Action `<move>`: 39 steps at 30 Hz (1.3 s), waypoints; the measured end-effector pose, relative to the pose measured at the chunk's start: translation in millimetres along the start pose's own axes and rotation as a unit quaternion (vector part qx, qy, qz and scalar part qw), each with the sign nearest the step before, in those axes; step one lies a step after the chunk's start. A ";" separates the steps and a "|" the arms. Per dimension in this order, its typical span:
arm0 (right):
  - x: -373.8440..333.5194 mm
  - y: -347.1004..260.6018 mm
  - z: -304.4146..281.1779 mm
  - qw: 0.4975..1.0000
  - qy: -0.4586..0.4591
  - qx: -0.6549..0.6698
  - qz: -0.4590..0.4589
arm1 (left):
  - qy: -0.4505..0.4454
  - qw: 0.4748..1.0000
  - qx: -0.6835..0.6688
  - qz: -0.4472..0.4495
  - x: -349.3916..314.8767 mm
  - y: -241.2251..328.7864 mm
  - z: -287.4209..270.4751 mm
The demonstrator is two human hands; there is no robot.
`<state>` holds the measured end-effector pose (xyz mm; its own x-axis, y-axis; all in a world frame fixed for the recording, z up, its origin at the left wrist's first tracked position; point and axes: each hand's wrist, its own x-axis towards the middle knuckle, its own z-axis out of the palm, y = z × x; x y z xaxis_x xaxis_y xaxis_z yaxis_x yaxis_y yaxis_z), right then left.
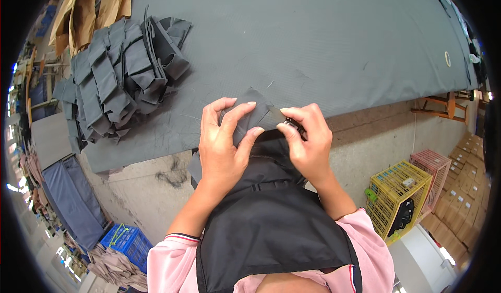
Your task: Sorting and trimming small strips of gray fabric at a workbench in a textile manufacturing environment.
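Observation:
My left hand (223, 139) grips a small dark grey fabric piece (254, 114) near the edge of the cloth-covered table. Its thumb presses from the near side while the fingers curl over the far side. In my right hand (312, 141) is a small cutter with a black handle, which looks like thread snips (295, 126), pinched between thumb and fingers. The thin metal end points left and meets the fabric piece's right edge. My palm and fingers hide part of the tool. Loose threads lie on the cloth just beyond my hands.
Grey cloth (334, 37) covers the table. At its left lie a heap of grey fabric strips (117, 68) and brown paper (94, 11). A blue crate (130, 245) stands lower left; yellow (389, 201) and pink (436, 162) crates stand right, before stacked cartons (462, 199).

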<state>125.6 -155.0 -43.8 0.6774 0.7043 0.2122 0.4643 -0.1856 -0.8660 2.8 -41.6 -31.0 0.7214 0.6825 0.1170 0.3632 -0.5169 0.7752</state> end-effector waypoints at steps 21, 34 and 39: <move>6.5 19.4 35.0 0.977 0.026 0.174 0.120 | -0.169 0.774 -0.507 -0.340 -11.9 -8.2 -2.9; 0.3 18.5 11.5 0.979 -0.006 -0.070 -0.192 | -0.181 0.745 -0.554 -0.326 -10.7 -7.8 -6.8; -0.4 15.3 8.8 0.985 -0.021 -0.055 -0.162 | -0.201 0.730 -0.560 -0.338 -8.5 -7.1 -9.1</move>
<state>127.4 -152.1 -61.0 0.4607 0.7664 0.4476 0.7119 -0.0180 -0.7020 -11.3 -39.0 -31.8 0.7969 0.2634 -0.5436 0.1690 0.7667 0.6193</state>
